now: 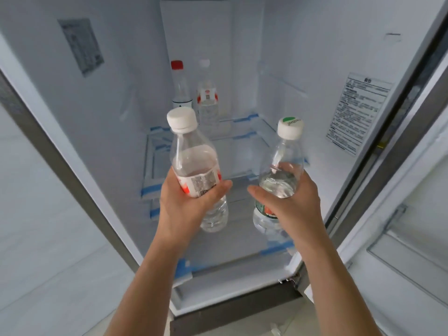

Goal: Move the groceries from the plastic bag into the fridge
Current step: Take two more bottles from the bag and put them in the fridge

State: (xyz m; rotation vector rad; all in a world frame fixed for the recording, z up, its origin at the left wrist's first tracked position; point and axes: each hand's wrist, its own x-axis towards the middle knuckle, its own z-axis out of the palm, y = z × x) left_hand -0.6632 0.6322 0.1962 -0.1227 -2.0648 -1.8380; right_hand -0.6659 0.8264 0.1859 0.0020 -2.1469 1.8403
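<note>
In front of the open fridge [291, 57], the left hand [184, 204] gripped a red-labelled bottle [194, 161] — the right hand [291, 202] gripped a green-labelled bottle [283, 151].

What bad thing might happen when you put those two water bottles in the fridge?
Both hands are full: the left hand grips the red-label bottle and the right hand grips the green-label bottle, so neither could catch a slip. Pushing them in might also knock over the red-capped bottle or its white-capped neighbour standing at the back of the shelf.
</note>
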